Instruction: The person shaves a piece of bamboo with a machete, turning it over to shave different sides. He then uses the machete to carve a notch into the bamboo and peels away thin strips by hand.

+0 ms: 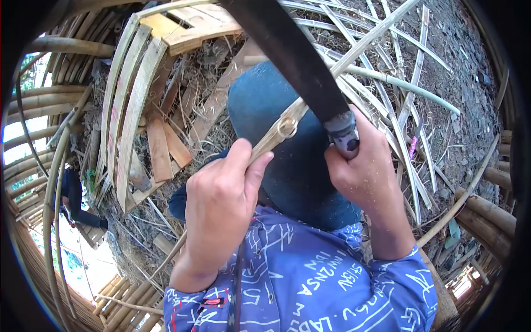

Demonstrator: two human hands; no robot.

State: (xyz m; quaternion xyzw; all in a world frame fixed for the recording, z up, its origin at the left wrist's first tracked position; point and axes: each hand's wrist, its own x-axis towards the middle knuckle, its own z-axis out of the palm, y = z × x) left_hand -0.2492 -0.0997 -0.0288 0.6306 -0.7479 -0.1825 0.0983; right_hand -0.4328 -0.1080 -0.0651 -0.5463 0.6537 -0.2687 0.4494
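littered ground [462,130] surrounds my knee [257,97]; my left hand [218,202] clamps a bamboo strip [270,139], my right hand [365,174] grips the knife [298,63] angled across it, and any stroke calls for fingers clear of the blade

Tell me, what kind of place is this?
It looks like a rough bamboo workshop, perhaps partly open to the outside: bamboo poles line the edges, thin strips litter the ground, and the right hand holds a big knife.
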